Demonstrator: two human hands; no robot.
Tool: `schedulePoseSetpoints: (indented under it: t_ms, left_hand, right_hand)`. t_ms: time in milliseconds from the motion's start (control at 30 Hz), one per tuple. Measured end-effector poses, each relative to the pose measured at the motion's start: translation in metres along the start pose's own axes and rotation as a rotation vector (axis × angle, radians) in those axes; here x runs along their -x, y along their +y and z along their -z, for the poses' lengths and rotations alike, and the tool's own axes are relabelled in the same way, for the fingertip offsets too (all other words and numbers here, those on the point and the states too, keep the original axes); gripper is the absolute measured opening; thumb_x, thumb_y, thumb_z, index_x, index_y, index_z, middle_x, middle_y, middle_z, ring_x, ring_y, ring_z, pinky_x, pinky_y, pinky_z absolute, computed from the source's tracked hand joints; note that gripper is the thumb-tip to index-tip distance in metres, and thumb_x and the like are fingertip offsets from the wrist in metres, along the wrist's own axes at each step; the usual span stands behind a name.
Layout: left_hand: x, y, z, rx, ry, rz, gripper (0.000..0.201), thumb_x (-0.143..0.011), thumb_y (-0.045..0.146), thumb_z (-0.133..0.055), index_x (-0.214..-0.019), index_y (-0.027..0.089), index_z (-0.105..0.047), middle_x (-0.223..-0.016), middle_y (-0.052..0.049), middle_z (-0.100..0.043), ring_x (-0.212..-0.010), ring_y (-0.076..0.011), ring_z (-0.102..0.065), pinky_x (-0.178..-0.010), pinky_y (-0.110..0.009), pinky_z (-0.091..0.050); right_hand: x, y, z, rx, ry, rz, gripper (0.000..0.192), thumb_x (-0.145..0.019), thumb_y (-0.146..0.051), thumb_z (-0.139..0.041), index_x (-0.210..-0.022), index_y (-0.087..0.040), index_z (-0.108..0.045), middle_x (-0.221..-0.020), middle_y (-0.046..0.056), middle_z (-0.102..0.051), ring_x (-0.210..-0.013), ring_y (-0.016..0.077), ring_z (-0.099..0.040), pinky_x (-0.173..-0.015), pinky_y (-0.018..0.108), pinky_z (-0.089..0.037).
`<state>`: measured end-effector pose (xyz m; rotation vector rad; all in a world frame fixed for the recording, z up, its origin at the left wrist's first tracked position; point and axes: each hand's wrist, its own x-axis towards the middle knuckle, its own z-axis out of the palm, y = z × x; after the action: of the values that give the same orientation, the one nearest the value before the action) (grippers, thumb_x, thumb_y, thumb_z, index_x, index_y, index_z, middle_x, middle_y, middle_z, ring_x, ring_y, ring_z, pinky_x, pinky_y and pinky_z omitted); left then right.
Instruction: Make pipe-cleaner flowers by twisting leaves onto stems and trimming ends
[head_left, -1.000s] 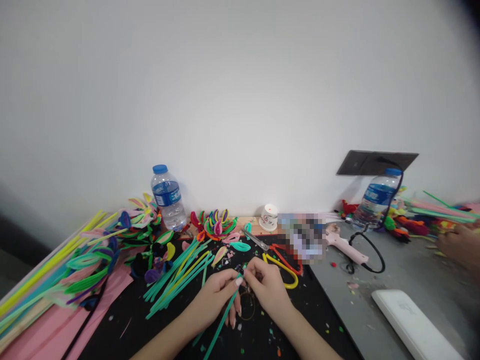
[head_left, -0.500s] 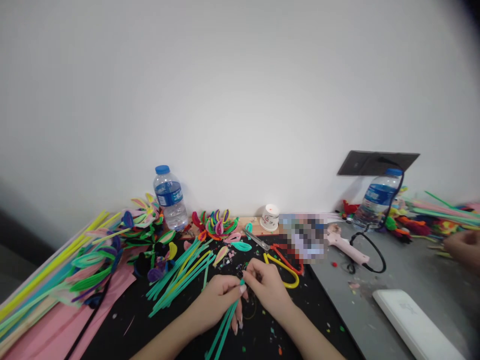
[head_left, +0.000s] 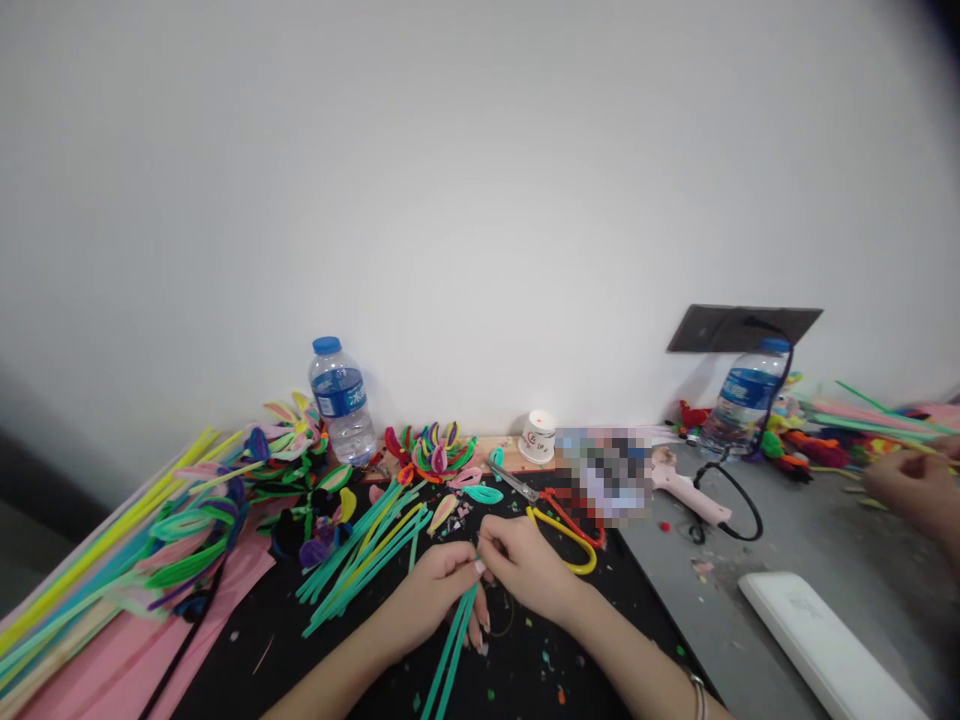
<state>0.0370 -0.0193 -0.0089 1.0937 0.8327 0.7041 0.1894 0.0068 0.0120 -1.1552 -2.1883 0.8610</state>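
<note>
My left hand (head_left: 431,595) grips a pair of teal pipe cleaners (head_left: 450,655) that run down toward the bottom edge. My right hand (head_left: 525,565) pinches their upper end, fingertips meeting those of the left hand. Both hands rest over a black mat (head_left: 517,670) flecked with small coloured scraps. A loose bundle of teal and yellow pipe cleaners (head_left: 364,550) lies just left of my hands. Scissors with red and yellow handles (head_left: 559,515) lie just behind my right hand.
Pipe-cleaner flowers (head_left: 431,450) and a water bottle (head_left: 343,400) stand by the wall, with a paper cup (head_left: 538,437). A pink glue gun (head_left: 686,488) with black cord, a second bottle (head_left: 739,405) and a white box (head_left: 821,650) sit right. Another person's hand (head_left: 911,490) works far right.
My hands have drawn slightly closer to me and the teal stem now shows as two strands side by side. The other person's hand at the right has shifted leftward.
</note>
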Motion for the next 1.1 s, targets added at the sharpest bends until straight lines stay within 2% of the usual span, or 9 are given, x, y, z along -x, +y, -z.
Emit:
schedulePoseSetpoints:
  t_ms: [167, 300, 533, 700, 833, 1100]
  left_hand:
    - [0.000, 0.003, 0.002, 0.008, 0.036, 0.004, 0.028, -0.076, 0.041, -0.055, -0.072, 0.013, -0.052, -0.047, -0.002, -0.061, -0.034, -0.0126, -0.055, -0.036, -0.020, -0.041]
    - [0.002, 0.007, 0.004, -0.058, 0.056, 0.026, 0.027, -0.075, 0.041, -0.055, -0.074, 0.013, -0.054, -0.044, 0.000, -0.060, -0.032, -0.0130, -0.054, -0.033, -0.019, -0.038]
    - [0.004, 0.013, 0.006, -0.139, 0.029, 0.095, 0.025, -0.076, 0.036, -0.053, -0.068, 0.013, -0.056, -0.042, -0.001, -0.060, -0.029, -0.0115, -0.051, -0.031, -0.019, -0.038]
    - [0.006, 0.013, 0.008, -0.122, 0.014, 0.109, 0.023, -0.076, 0.034, -0.054, -0.070, 0.012, -0.057, -0.043, 0.000, -0.061, -0.030, -0.0105, -0.051, -0.032, -0.017, -0.038]
    - [0.006, 0.012, 0.008, -0.108, 0.006, 0.083, 0.025, -0.077, 0.036, -0.054, -0.068, 0.012, -0.057, -0.043, -0.001, -0.061, -0.032, -0.0111, -0.053, -0.032, -0.016, -0.037]
    - [0.004, 0.007, 0.010, -0.131, 0.015, 0.034, 0.025, -0.078, 0.036, -0.054, -0.074, 0.012, -0.059, -0.047, -0.002, -0.063, -0.034, -0.0120, -0.056, -0.036, -0.019, -0.041]
  right_hand:
    - [-0.013, -0.004, 0.015, -0.105, -0.186, 0.013, 0.023, -0.078, -0.014, -0.048, -0.056, -0.017, -0.042, -0.052, -0.004, -0.051, -0.048, 0.0082, -0.041, -0.046, 0.019, -0.026]
    - [-0.017, 0.002, 0.015, -0.295, -0.298, -0.016, 0.028, -0.083, -0.026, -0.049, -0.057, -0.016, -0.047, -0.054, -0.003, -0.052, -0.047, 0.0076, -0.038, -0.044, 0.019, -0.025]
    - [-0.015, 0.016, 0.002, -0.535, -0.335, -0.011, 0.032, -0.084, -0.033, -0.051, -0.058, -0.014, -0.050, -0.054, -0.003, -0.051, -0.045, 0.0059, -0.036, -0.044, 0.019, -0.024]
    - [-0.014, 0.018, 0.001, -0.561, -0.320, -0.031, 0.033, -0.084, -0.025, -0.048, -0.053, -0.014, -0.047, -0.049, -0.005, -0.044, -0.044, 0.0049, -0.031, -0.043, 0.019, -0.021]
    - [-0.015, 0.015, 0.004, -0.575, -0.376, -0.019, 0.032, -0.083, -0.028, -0.050, -0.054, -0.014, -0.046, -0.050, -0.005, -0.046, -0.044, 0.0048, -0.030, -0.042, 0.019, -0.020]
    - [-0.018, 0.016, 0.009, -0.574, -0.434, -0.070, 0.027, -0.080, -0.023, -0.049, -0.054, -0.015, -0.047, -0.044, -0.008, -0.034, -0.041, 0.0049, -0.025, -0.040, 0.020, -0.017]
